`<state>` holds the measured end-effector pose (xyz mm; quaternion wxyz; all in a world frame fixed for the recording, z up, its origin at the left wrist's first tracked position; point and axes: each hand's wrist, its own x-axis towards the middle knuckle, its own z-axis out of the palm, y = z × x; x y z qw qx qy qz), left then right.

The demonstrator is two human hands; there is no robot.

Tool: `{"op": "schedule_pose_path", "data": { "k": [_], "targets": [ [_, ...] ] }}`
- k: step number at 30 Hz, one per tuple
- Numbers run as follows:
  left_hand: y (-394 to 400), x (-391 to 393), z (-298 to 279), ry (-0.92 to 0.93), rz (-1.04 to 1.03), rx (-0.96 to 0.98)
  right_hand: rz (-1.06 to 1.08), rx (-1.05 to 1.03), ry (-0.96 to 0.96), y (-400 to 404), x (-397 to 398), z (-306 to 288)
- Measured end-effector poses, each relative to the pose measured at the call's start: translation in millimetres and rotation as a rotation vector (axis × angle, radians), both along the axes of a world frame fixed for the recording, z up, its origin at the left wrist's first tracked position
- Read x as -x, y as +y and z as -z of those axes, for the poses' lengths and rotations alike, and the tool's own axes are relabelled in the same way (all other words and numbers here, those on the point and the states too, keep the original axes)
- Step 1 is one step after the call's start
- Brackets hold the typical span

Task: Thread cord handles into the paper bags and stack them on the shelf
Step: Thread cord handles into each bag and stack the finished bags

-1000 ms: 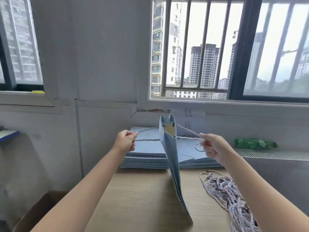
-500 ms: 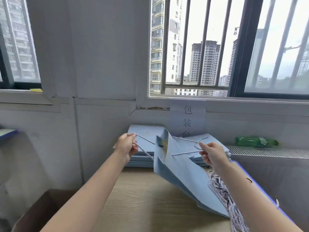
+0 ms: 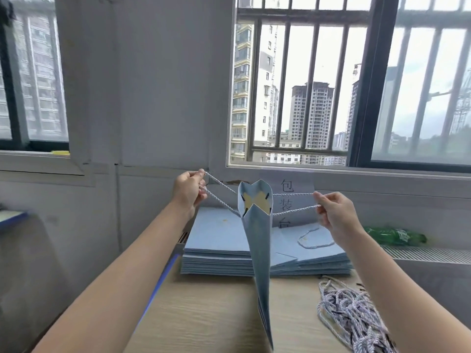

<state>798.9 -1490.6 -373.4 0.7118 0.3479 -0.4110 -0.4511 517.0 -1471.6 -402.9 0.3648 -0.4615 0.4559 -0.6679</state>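
a person holds a pale blue paper bag (image 3: 257,240) upright and edge-on above the desk (image 3: 211,317), its folded mouth at the top showing a yellow inside. 2 white twisted cord handles run out of the bag's mouth, 1 to each side. the left hand (image 3: 188,191) pinches the left cord handle (image 3: 219,192) between curled fingers and thumb, up near the wall below the window sill. the right hand (image 3: 334,212) pinches the right cord handle (image 3: 295,202) the same way, fingers curled round it. both cords are pulled taut, so each grip is clamped on its cord, with the bag hanging between the 2 hands.

behind the bag a stack of flat blue bags (image 3: 216,253) lies on the desk against the wall; a loose loop of cord (image 3: 316,240) rests on top of the stack's right part. to the right, on the desk, lies a tangled bundle of cords (image 3: 351,317). a paper sign (image 3: 288,200) with dark characters hangs on the wall behind the bag. a green plastic bottle (image 3: 397,235) lies on its side farther right, beside the wall.
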Motion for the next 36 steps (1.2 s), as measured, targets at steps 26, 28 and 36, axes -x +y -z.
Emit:
{"op": "schedule_pose_path", "data": {
  "k": [26, 28, 36],
  "targets": [
    [-2, 31, 129, -0.267, 0.193, -0.322, 0.054, -0.105, 0.458, -1, 0, 104],
    [-2, 32, 132, -0.300, 0.187, -0.322, 0.081, -0.066, 0.602, 1, -2, 108],
    [7, 29, 102, -0.688, -0.097, -0.148, 0.231, 0.031, 0.944, 12, 1, 73]
  ]
}}
